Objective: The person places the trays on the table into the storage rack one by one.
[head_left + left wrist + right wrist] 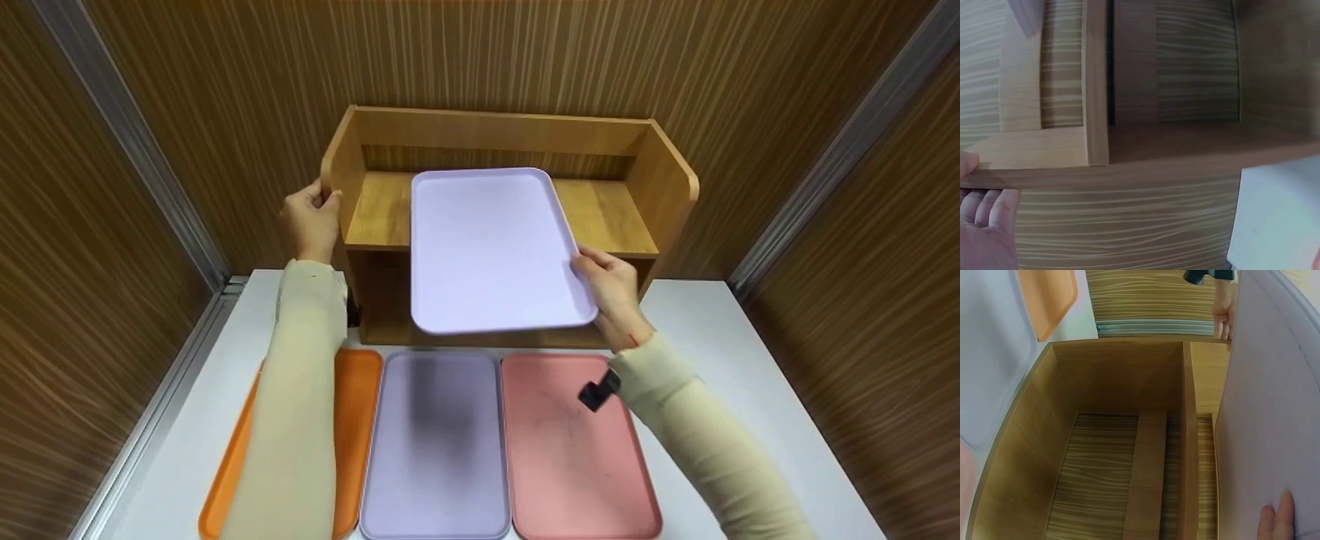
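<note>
A pale lilac tray [487,251] is held up in front of a small wooden shelf unit [502,124], tilted so its inner face shows. My right hand [611,289] grips its lower right edge, thumb on the face; in the right wrist view, fingertips [1283,517] press the tray's underside [1275,410]. With my left hand [311,221] I pinch the front edge of the unit's left side panel [341,172]. The left wrist view shows the thumb above and the other fingers [1002,211] below that panel's edge [1044,177].
On the white table [697,322], in front of the unit, lie an orange tray [356,435], another lilac tray [439,450] and a pink tray [574,450] side by side. The left forearm overlaps the orange one. Wood-grain walls [502,52] enclose the table at the back and sides.
</note>
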The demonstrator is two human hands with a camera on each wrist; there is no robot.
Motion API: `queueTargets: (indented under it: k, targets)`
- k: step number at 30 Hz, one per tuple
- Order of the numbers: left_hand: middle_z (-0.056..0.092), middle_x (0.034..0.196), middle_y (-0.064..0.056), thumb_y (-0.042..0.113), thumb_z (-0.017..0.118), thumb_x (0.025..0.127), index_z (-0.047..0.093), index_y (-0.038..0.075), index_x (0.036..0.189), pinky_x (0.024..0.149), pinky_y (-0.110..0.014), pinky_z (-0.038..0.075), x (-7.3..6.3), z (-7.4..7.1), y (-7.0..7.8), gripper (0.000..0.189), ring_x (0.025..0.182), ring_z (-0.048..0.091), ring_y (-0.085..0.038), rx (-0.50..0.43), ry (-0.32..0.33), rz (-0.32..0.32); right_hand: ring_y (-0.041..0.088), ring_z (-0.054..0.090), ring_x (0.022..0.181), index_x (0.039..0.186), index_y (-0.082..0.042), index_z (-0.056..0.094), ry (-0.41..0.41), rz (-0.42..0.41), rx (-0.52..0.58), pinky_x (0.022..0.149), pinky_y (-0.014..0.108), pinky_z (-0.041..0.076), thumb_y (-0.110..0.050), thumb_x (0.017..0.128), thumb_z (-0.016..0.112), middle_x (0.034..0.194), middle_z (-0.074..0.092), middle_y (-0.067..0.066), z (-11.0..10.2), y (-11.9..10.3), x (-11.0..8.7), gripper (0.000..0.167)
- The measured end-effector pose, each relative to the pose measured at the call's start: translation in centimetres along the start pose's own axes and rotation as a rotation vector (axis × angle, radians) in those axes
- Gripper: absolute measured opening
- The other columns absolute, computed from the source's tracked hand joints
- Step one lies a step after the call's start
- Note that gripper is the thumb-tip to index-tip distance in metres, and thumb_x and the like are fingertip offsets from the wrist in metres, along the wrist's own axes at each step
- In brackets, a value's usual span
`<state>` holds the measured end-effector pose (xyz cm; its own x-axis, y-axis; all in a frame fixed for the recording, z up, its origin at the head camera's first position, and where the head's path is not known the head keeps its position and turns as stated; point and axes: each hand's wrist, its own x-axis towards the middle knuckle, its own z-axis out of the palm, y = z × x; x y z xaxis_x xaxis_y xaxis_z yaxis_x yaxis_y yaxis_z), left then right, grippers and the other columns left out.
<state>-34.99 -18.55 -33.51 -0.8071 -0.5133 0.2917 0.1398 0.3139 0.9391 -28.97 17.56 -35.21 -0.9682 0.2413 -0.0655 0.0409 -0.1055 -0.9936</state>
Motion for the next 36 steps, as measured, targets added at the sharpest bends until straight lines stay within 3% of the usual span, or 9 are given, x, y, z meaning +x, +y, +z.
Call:
queueTargets:
  k: [9,16,30,36]
  targets:
    - [0.066,0.116,-0.008,0.013,0.063,0.089,0.065,0.007,0.120,0.083,-0.022,0.048,-0.1,0.1,1.0,0.031,0.102,0.061,-0.014,0.040,0.007,-0.093,0.010,0.060,0.062,0.115,0.009,0.062,0.057,-0.058,0.097,0.057,0.022,0.051,-0.001,0.087,0.058,0.078,0.065,0.004,3.7,1.2,1.6,0.031]
    - [0.066,0.117,-0.006,0.018,0.063,0.090,0.067,0.012,0.120,0.088,-0.027,0.048,-0.3,0.1,1.6,0.031,0.105,0.061,-0.016,0.078,0.046,-0.146,0.014,0.061,0.070,0.115,0.008,0.064,0.075,-0.083,0.099,0.061,0.023,0.052,-0.003,0.087,0.058,0.102,0.065,0.022,6.1,1.7,2.3,0.030]
    - [0.063,0.121,-0.011,0.012,0.058,0.093,0.064,0.004,0.121,0.091,-0.027,0.048,-1.0,0.5,1.9,0.030,0.109,0.059,-0.018,-0.040,0.040,-0.121,0.022,0.061,0.088,0.118,0.009,0.061,0.073,-0.078,0.126,0.073,0.026,0.052,-0.004,0.088,0.058,0.114,0.063,0.024,8.9,2.1,3.0,0.032]
    - [0.066,0.117,-0.009,0.013,0.060,0.092,0.067,0.006,0.118,0.089,-0.027,0.048,-1.3,0.6,1.9,0.028,0.106,0.060,-0.017,-0.011,0.049,-0.112,0.023,0.060,0.091,0.118,0.010,0.060,0.073,-0.059,0.139,0.076,0.027,0.051,-0.003,0.089,0.058,0.116,0.062,0.024,9.5,2.4,3.3,0.032]
